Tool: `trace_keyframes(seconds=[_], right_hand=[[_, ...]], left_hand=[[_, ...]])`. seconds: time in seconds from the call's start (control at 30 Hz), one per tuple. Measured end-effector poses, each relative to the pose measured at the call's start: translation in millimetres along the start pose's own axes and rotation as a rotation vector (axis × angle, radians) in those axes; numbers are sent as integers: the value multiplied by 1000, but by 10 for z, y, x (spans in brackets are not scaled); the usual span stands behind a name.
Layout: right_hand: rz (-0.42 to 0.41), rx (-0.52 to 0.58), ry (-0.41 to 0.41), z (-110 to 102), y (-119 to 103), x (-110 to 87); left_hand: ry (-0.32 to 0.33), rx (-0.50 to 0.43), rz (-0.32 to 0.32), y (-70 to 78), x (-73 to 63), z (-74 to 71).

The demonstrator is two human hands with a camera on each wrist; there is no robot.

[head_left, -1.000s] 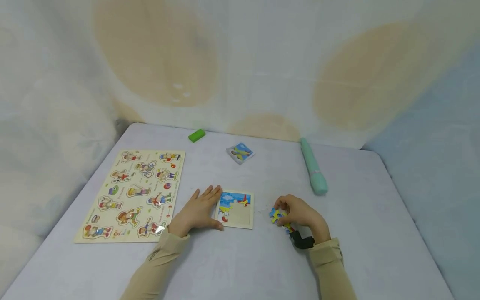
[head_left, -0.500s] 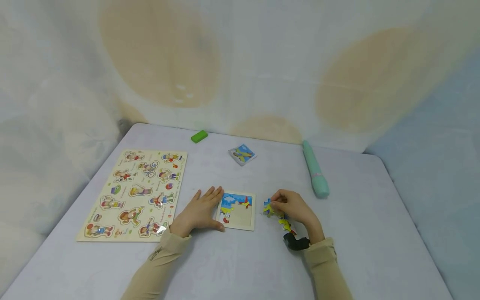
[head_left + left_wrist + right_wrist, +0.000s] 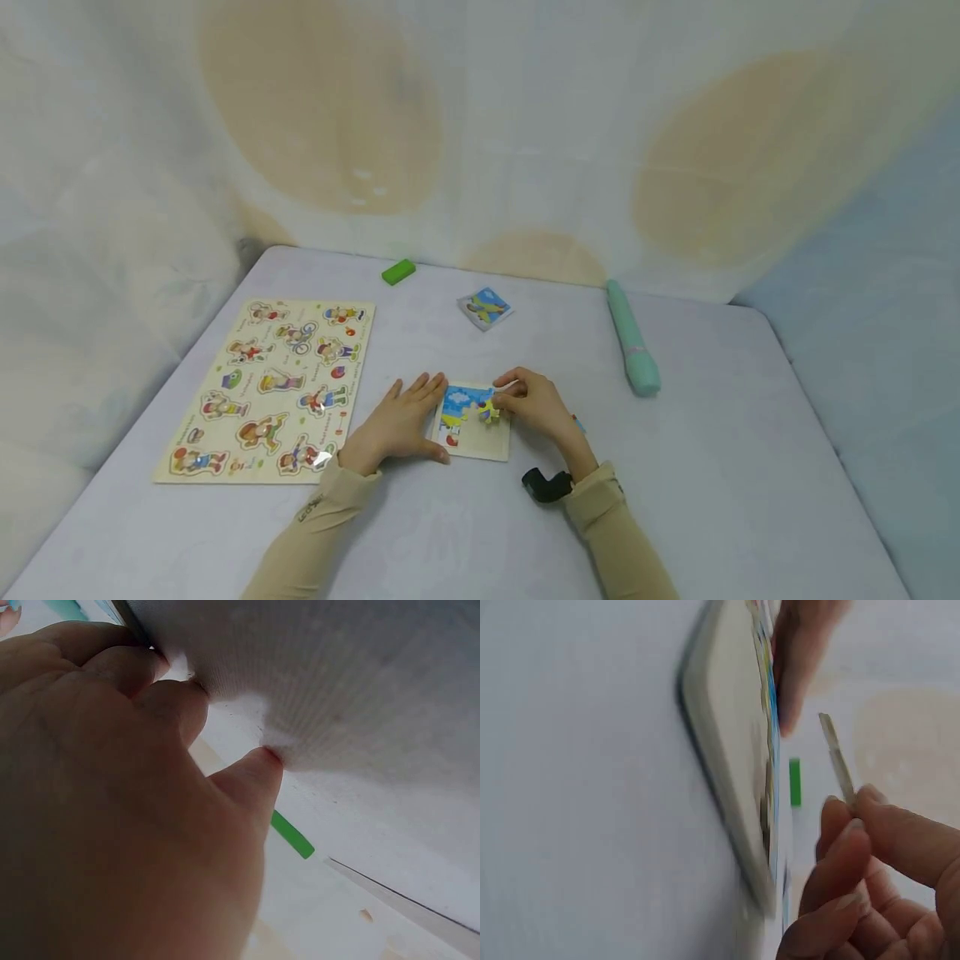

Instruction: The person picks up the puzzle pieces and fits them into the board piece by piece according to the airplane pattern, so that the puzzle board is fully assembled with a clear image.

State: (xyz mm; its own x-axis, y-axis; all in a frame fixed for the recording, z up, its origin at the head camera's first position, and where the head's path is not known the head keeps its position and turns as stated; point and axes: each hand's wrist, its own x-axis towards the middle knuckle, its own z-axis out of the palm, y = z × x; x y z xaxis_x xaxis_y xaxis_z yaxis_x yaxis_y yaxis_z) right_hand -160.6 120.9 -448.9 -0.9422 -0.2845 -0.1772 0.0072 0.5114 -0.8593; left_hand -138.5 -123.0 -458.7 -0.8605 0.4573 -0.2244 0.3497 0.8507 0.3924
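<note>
A small jigsaw tray with a pale rim lies in the middle of the table, partly filled with blue-sky and yellow pieces. My left hand is flat beside it, fingers spread and straight, fingertips at its left edge. In the left wrist view that hand touches the white cloth with its thumb tip. My right hand pinches a yellow jigsaw piece over the tray's right side. In the right wrist view the piece is seen edge-on between thumb and fingertips, raised off the tray.
A large wooden board with cartoon figures lies at the left. Behind the tray are a green block and a small picture card. A mint-green tapered object lies back right. A blue bit shows beside the right wrist.
My right hand has picked up a yellow piece from the loose ones on the right and carried it left over the tray. The left hand has stayed in place.
</note>
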Motion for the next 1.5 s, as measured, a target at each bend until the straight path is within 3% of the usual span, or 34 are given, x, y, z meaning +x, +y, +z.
trace_keyframes(seconds=[0.2, 0.43, 1.0, 1.5], right_hand=[[49, -90, 1, 194, -100, 26], [56, -138, 12, 249, -131, 37], [13, -298, 144, 423, -98, 7], [-33, -322, 135, 465, -61, 4]], left_hand=[[10, 2, 1, -3, 0, -20], [15, -1, 5, 2, 0, -27], [13, -2, 9, 35, -7, -33], [9, -12, -4, 22, -18, -20]])
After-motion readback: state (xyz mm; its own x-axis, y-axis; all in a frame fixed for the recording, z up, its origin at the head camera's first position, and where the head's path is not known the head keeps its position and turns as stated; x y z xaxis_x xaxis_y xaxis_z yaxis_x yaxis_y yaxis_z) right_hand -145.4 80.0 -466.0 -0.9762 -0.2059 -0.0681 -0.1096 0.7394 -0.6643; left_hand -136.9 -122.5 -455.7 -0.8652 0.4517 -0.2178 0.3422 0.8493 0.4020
